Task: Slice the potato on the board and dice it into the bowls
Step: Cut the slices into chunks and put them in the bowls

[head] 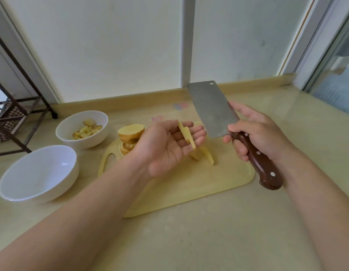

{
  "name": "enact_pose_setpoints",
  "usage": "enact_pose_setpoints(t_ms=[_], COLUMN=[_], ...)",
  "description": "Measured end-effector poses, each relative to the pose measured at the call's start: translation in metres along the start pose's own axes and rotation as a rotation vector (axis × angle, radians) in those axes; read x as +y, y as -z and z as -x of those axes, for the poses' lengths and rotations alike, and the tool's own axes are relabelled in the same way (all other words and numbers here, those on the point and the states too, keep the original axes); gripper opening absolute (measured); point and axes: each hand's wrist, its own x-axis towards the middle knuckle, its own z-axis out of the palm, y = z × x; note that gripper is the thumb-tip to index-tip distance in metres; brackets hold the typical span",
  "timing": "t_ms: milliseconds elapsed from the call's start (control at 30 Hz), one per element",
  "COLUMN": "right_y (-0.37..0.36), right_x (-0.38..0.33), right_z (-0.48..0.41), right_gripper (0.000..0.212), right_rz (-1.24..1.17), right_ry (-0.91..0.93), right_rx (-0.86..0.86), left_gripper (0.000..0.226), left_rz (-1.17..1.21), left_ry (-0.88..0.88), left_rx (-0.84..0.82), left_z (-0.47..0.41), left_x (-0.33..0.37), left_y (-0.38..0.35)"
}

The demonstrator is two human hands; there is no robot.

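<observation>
Above the cutting board (189, 184), the left hand (165, 147) lies flat, palm up, potato strips (186, 134) resting on its fingers. Beside it the right hand (255, 133) grips the cleaver (212, 109) by its handle, blade raised

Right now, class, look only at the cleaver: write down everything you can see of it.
The cleaver has a broad rectangular blade of dull grey metal with a small hole near its far corner, and a dark brown wooden-looking handle with pale rivets. It is held above the cutting board, blade pointing up and away. The right hand grips the handle where it meets the blade; nothing else plainly touches it.
</observation>
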Motion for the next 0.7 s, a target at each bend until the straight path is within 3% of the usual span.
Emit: enact_pose_setpoints(t_ms=[133, 267, 333, 433, 567, 700], right_y=[0.015, 0.022, 0.022, 0.022, 0.022, 0.024], right_x=[0.0, 0.0, 0.0, 0.0, 0.0, -0.002], right_z=[0.0, 0.0, -0.001, -0.001, 0.0, 0.001], right_gripper=[0.061, 0.062, 0.062, 0.063, 0.065, 0.066], right_rz=[-0.021, -0.005, -0.012, -0.015, -0.017, 0.002], right_ry=[0.015, 0.027, 0.035, 0.043, 0.045, 0.04], right_rx=[0.072, 0.111, 0.115, 0.114, 0.107, 0.106], left_gripper=[0.03, 0.032, 0.034, 0.037, 0.045, 0.064], left_rz=[-0.254, -1.157, -1.478, -1.62, -1.803, -1.841], left_ry=[-0.075, -0.494, -0.641, -0.705, -0.744, -0.517], left_rx=[0.077, 0.132, 0.094, -0.01, -0.308, -0.307], left_z=[0.0, -0.002, -0.005, -0.01, -0.015, -0.015], left_x=[0.004, -0.005, -0.012, -0.016, -0.021, -0.016], left_y=[0.0, 0.01, 0.016, 0.022, 0.021, 0.024])
